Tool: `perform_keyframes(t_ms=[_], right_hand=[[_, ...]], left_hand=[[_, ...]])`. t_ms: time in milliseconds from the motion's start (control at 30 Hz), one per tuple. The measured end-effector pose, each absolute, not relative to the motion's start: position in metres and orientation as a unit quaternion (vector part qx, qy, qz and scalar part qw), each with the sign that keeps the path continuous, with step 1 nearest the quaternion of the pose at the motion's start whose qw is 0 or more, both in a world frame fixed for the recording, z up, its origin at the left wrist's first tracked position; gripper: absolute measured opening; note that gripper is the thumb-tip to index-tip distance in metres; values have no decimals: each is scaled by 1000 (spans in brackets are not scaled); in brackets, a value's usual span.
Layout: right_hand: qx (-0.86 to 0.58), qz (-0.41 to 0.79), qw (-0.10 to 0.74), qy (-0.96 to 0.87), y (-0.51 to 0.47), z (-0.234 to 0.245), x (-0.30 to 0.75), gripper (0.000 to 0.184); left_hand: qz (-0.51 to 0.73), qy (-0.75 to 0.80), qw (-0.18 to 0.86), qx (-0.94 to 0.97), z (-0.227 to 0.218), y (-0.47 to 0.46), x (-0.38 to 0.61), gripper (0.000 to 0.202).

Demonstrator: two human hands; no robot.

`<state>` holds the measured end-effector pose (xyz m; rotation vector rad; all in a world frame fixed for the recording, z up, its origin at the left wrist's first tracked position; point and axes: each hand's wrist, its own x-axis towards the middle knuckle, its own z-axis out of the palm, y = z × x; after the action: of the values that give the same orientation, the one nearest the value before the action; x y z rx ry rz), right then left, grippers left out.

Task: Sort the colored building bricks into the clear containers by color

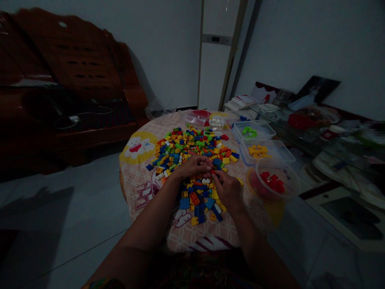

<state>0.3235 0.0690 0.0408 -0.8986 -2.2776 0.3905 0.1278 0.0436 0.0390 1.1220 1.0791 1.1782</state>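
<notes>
Over the middle of a heap of colourful toy bricks (195, 198), my two hands meet at a small red toy brick (213, 171). My right hand (229, 188) pinches it between thumb and fingertips. From the other side, the curled fingers of my left hand (196, 167) close at its edge; their tips partly hide it. The heap mixes yellow, blue, green, orange, red and white pieces and spreads in front of and behind my hands. To the right stands a round clear tub (296, 182) with several red bricks (272, 182) inside.
Behind the tub are a clear box (287, 154) with yellow pieces (258, 151) and another box (267, 127) with green pieces (249, 132). Clear plastic packaging (197, 119) lies at the back of the round table (141, 170). A wooden bench (90, 68) stands left; a cluttered glass table (313, 132) stands right.
</notes>
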Motion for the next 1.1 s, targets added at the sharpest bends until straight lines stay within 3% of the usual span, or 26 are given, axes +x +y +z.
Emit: perform_keyframes(t_ms=[167,400,533,867,967,1100], right_hand=[[-339,138,381,-849,73,44,353,30],[-513,13,455,-728,106,68,421,35],[-529,-4,477,-702,111,73,429,38],[-332,129,371,-858,81,1,374,34],[-335,113,387,-851,83,-14,370,33],[-335,102,413,-840,85,-23,372,34]], left_hand=[[569,497,467,460,41,45,121,42],[680,518,346,387,39,47,106,45],[715,515,309,358,43,46,100,42],[767,528,162,326,71,31,70,34],[725,604,65,324,59,28,53,25],[519,770,-48,369,37,30,43,18]])
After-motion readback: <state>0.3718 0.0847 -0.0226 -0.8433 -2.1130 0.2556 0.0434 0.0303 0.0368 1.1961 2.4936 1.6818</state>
